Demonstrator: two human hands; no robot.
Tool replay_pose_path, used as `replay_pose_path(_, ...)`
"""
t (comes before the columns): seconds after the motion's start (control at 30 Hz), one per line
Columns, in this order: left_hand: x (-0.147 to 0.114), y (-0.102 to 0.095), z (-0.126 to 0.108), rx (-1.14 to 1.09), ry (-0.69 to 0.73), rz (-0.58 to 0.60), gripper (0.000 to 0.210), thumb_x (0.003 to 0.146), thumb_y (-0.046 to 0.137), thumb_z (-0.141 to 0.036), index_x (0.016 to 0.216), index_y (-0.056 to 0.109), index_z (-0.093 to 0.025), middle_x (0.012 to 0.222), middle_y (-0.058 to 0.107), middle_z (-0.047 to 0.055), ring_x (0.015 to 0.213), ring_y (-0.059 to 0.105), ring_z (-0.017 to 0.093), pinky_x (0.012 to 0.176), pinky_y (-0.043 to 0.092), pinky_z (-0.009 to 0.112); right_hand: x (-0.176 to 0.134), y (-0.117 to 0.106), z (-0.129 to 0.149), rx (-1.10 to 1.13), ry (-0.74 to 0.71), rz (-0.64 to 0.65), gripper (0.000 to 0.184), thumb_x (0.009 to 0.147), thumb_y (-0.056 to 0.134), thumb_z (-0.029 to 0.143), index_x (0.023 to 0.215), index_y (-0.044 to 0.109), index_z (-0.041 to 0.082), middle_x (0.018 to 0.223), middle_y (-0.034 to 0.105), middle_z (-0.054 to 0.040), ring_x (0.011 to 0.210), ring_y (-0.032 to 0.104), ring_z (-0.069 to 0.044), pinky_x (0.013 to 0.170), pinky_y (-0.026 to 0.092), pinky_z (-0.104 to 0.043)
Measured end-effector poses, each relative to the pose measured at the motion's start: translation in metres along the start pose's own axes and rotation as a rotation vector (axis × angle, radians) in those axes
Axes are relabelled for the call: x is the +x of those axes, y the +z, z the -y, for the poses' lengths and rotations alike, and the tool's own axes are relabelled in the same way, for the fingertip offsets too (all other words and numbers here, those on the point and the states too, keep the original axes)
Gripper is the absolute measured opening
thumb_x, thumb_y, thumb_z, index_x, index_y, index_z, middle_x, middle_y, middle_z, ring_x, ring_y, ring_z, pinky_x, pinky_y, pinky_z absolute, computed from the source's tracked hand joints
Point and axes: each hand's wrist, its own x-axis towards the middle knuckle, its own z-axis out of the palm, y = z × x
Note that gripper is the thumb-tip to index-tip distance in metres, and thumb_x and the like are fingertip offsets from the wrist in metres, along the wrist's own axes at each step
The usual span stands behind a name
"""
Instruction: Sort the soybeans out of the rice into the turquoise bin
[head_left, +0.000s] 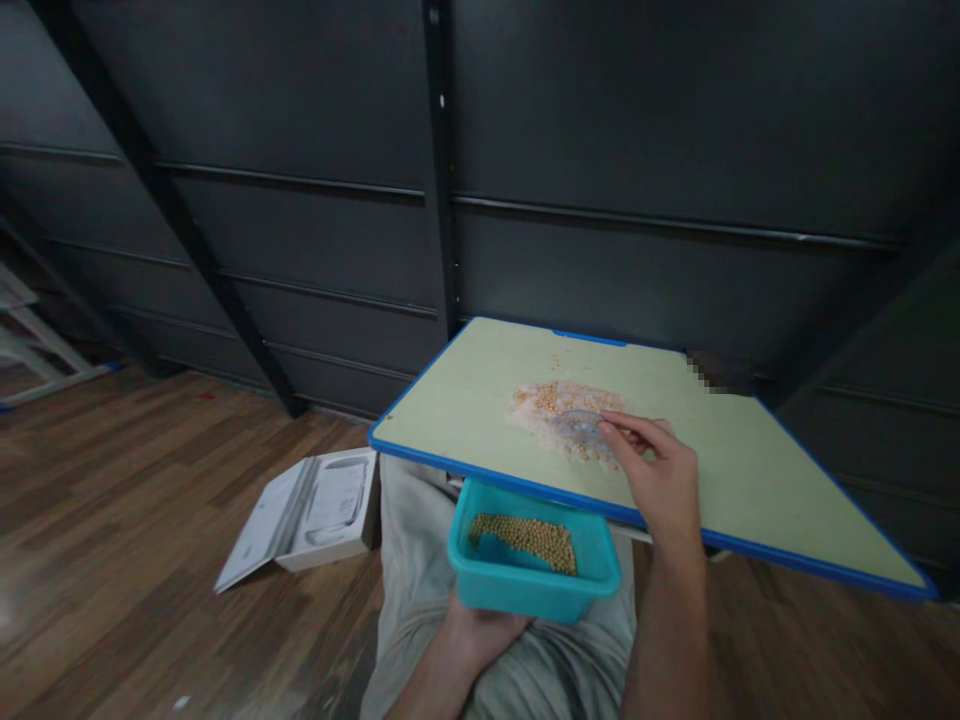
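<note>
My right hand (654, 462) pinches a clear, rounded plastic piece (581, 425) whose exact kind I cannot make out. It is tilted over a spread of small yellow soybean-like beans (551, 398) mixed with pale pinkish-white grains (525, 403). The mix lies on the pale yellow-green tabletop (435, 420). Below the table's front edge, my left hand (484, 632) grips a teal plastic bin (517, 592) from underneath, its fingers mostly hidden by the bin. More of the round beans (536, 538) lie inside it, heaped toward the far side.
The table's blue rim (480, 472) runs above my lap, overlapping the bin's far edge. An open white box (337, 510) with a moulded insert sits on the wooden floor (172, 490) at left. A dark panelled wall (315, 240) stands behind the table.
</note>
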Motion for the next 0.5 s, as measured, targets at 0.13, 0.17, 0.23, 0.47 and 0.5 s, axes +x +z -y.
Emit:
replay_pose_path(0.13, -0.0019, 0.0056, -0.0012, -0.004, 0.011, 0.017, 0.041, 0.102, 0.086, -0.033, 0.142, 0.089, -0.028, 0.147, 0.093, 0.012, 0.17, 0.066, 0.04, 0.149, 0.042, 0.065, 0.0009, -0.0006, -0.0031, -0.023, -0.002, -0.029, 0.025, 0.095, 0.088, 0.046, 0.104, 0.099, 0.025, 0.1, 0.09, -0.0125, 0.09, 0.074, -0.03, 0.083, 0.063, -0.044)
replay_pose_path(0.17, -0.0023, 0.007, -0.0014, -0.002, 0.011, 0.016, 0.043, 0.102, 0.086, -0.034, 0.144, 0.088, -0.029, 0.148, 0.093, 0.012, 0.17, 0.067, 0.039, 0.149, 0.043, 0.065, 0.001, -0.0005, -0.0043, -0.024, 0.006, -0.03, 0.026, 0.095, 0.088, 0.047, 0.104, 0.099, 0.025, 0.102, 0.091, -0.013, 0.091, 0.076, -0.031, 0.084, 0.063, -0.045)
replay_pose_path(0.23, -0.0029, 0.0086, -0.0016, -0.005, 0.009, 0.01, 0.045, 0.103, 0.086, -0.037, 0.148, 0.087, -0.029, 0.15, 0.092, 0.012, 0.169, 0.067, 0.04, 0.148, 0.044, 0.066, 0.0011, -0.0003, -0.0065, -0.02, 0.027, -0.018, 0.028, 0.096, 0.088, 0.049, 0.105, 0.098, 0.024, 0.105, 0.092, -0.0137, 0.093, 0.078, -0.032, 0.083, 0.063, -0.045)
replay_pose_path(0.47, -0.001, 0.0033, 0.0003, -0.032, 0.002, -0.018, 0.046, 0.107, 0.079, -0.038, 0.152, 0.087, -0.029, 0.149, 0.092, 0.013, 0.168, 0.068, 0.042, 0.146, 0.047, 0.068, 0.0008, 0.0011, -0.0093, 0.005, 0.073, 0.029, 0.034, 0.096, 0.089, 0.056, 0.103, 0.097, 0.024, 0.106, 0.094, -0.0144, 0.092, 0.08, -0.033, 0.079, 0.061, -0.044)
replay_pose_path(0.5, -0.0008, 0.0028, 0.0003, -0.032, 0.002, -0.018, 0.047, 0.108, 0.078, -0.039, 0.154, 0.085, -0.03, 0.149, 0.092, 0.012, 0.168, 0.068, 0.042, 0.146, 0.047, 0.068, 0.0008, 0.0012, -0.0091, 0.01, 0.077, 0.031, 0.033, 0.095, 0.089, 0.055, 0.102, 0.097, 0.024, 0.106, 0.094, -0.0144, 0.092, 0.08, -0.033, 0.078, 0.061, -0.043)
